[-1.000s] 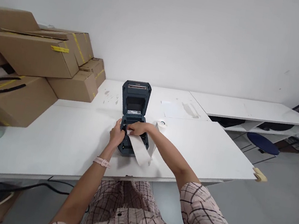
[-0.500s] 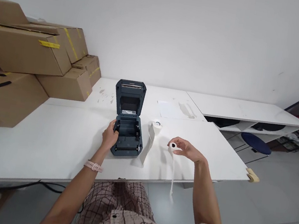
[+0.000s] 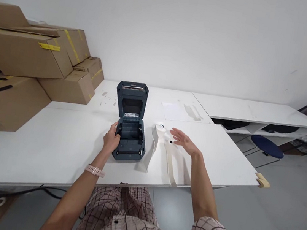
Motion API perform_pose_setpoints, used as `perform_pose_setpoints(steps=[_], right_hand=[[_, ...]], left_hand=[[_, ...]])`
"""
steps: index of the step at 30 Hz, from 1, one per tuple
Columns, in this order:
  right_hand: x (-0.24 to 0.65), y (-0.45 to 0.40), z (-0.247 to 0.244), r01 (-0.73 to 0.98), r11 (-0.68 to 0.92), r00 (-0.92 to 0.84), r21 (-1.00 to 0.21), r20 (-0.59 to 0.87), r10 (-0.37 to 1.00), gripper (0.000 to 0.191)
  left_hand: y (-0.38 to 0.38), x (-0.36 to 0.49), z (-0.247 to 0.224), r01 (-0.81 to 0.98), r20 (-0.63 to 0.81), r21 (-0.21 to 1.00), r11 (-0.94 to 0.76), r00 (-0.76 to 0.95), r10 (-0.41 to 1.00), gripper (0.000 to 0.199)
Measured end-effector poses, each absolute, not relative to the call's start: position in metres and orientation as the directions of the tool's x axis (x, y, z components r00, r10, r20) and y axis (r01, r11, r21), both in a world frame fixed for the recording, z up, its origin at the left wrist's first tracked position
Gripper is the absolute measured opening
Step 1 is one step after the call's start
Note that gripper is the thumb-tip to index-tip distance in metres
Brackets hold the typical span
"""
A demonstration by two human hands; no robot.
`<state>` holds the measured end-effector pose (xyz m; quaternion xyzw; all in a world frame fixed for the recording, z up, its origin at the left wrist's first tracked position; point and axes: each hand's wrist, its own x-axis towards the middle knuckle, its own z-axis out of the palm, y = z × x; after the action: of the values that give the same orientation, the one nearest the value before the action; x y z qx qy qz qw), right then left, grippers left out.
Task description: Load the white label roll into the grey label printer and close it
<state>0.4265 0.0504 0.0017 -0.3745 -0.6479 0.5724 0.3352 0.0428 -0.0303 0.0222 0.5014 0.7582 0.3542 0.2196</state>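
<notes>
A dark label printer (image 3: 129, 144) stands on the white table with its lid (image 3: 131, 100) raised, so the hollow inside shows. My left hand (image 3: 111, 139) grips the printer's left edge, thumb over the rim. To the right of the printer, a white label roll (image 3: 161, 128) has a strip hanging loose toward the table's front. Beside it rests a smaller white paper roll (image 3: 167, 144) with a dark core, its strip unrolled to the front edge. Just over that smaller roll, my right hand (image 3: 185, 142) is open with fingers spread, holding nothing.
Cardboard boxes (image 3: 21, 51) with yellow tape are stacked on the left of the table (image 3: 59, 147). A white sheet (image 3: 171, 111) lies behind the rolls. On the right are a lower white shelf unit (image 3: 258, 111) and a blue stool (image 3: 267, 146).
My right hand has moved left and let go of the smaller paper roll, which now rests beside the other roll. My left hand stays on the printer.
</notes>
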Motion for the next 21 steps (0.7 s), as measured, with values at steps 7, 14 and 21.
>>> perform_pose_setpoints(steps=[7, 14, 21], right_hand=[[0.365, 0.111, 0.018, 0.326, 0.081, -0.526, -0.942, -0.109, 0.843, 0.087], [0.338, 0.102, 0.044, 0.257, 0.128, -0.520, -0.958, -0.025, 0.854, 0.073], [0.245, 0.069, 0.123, 0.375, 0.623, -0.830, -0.687, 0.049, 0.555, 0.072]], left_hand=[[-0.032, 0.046, 0.026, 0.555, 0.013, 0.796, 0.242, -0.414, 0.910, 0.072], [-0.032, 0.043, 0.020, 0.542, 0.020, 0.806, 0.239, -0.427, 0.904, 0.072], [-0.031, 0.041, 0.016, 0.450, 0.019, 0.865, 0.222, -0.471, 0.882, 0.074]])
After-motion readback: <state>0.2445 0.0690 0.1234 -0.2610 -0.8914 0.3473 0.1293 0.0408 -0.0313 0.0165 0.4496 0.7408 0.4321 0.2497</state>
